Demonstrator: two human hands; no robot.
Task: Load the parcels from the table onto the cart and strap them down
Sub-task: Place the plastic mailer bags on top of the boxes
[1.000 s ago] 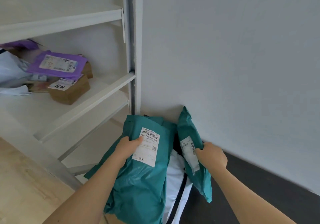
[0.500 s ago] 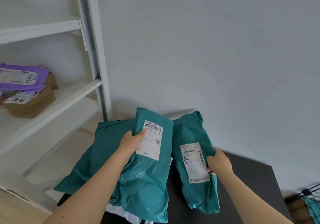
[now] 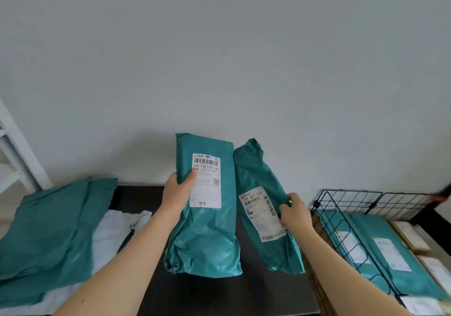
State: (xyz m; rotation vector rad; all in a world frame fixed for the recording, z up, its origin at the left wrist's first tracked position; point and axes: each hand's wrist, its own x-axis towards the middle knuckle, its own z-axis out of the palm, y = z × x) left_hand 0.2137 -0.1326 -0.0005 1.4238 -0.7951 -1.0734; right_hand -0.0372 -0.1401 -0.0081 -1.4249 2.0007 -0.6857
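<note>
Now upright over the dark tabletop (image 3: 219, 296): large teal parcel (image 3: 205, 237), clasped at its left edge by the left grip (image 3: 177, 193), thumb across the white label. Just right of it, slim teal parcel (image 3: 256, 176), tilted, pinched at its right edge by the right grip (image 3: 295, 213). Left on the tabletop, flat teal parcels (image 3: 48, 230) over a white bag (image 3: 114, 232). Far right, wire cart (image 3: 353, 191) with loaded teal parcels (image 3: 380, 267) and cardboard boxes (image 3: 412, 237).

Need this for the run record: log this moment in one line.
left hand: grips wide teal parcel | right hand: grips narrow teal parcel | both over table | cart: loaded parcels inside
</note>
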